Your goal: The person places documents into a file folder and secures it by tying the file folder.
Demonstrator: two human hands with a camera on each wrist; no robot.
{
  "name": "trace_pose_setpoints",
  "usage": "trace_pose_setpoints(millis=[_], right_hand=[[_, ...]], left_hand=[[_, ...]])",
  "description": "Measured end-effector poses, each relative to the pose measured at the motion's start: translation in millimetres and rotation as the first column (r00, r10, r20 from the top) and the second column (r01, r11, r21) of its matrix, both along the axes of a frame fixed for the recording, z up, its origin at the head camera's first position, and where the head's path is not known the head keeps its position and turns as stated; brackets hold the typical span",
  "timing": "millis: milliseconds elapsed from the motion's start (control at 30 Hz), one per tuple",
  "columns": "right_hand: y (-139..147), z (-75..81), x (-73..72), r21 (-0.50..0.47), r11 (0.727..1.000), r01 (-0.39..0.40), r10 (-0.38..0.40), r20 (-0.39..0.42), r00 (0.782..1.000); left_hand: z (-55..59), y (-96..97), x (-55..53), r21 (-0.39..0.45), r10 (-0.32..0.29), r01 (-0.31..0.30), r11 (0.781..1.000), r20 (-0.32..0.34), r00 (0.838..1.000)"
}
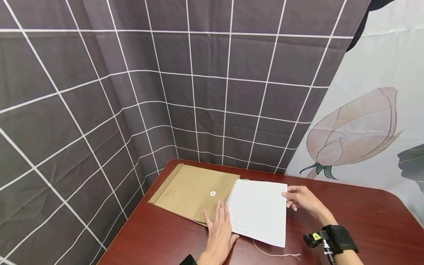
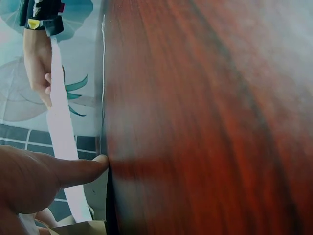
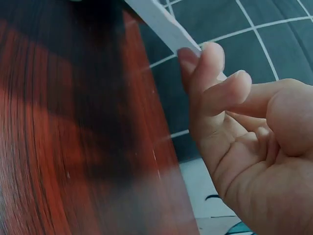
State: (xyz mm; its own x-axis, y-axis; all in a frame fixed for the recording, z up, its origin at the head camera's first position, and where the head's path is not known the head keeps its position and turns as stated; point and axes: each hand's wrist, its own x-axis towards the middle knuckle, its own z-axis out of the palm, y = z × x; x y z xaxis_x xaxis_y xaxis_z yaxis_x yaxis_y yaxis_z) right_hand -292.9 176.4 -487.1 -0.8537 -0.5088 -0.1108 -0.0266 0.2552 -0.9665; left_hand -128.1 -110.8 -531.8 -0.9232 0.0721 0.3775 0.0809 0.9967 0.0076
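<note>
A brown paper file envelope (image 1: 195, 182) with a white round button (image 1: 213, 193) lies on the table. White paper sheets (image 1: 261, 206), with faint line drawings near the lower left, overlap its right end. How far they reach inside the envelope is hidden. My left hand (image 1: 218, 233) rests at the envelope's lower right corner, its fingers extended and its thumb by the sheets' lower edge. At the sheets' upper right edge, my right hand (image 1: 305, 201) pinches the paper between thumb and fingers. The right wrist view shows the pinched paper edge (image 3: 164, 27) raised off the table.
A thin white string (image 1: 275, 254) trails from under the sheets across the reddish-brown wooden table (image 1: 364, 213). Behind the table hang a dark grid-patterned cloth (image 1: 212, 92) and a white cloth with a printed flower bud (image 1: 351, 132).
</note>
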Motion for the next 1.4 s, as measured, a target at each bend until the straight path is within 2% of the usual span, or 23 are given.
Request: trace_pose_setpoints(millis=[267, 533, 1033, 1400], right_hand=[[-7.6, 0.2, 0.6, -0.057, 0.995, 0.081, -0.076, 0.074, 0.994], [-20.1, -1.9, 4.6, -0.072, 0.987, 0.141, -0.134, 0.091, 0.987], [-38.5, 1.3, 3.3, -0.112, 0.983, 0.146, -0.135, 0.096, 0.986], [-42.0, 1.2, 0.4, -0.162, 0.98, 0.116, -0.094, 0.139, 0.986]], left_hand=[[0.1, 0.3, 0.2, 0.014, 0.0, 0.001, 1.0, -0.004, 1.0], [0.2, 0.6, 0.2, 0.005, 0.006, -0.006, 1.0, 0.005, 1.0], [2.8, -0.8, -1.2, -0.003, -0.004, 0.004, 1.0, -0.004, 1.0], [3.0, -3.5, -0.8, -0.028, -0.033, 0.031, 0.999, -0.062, 0.998]])
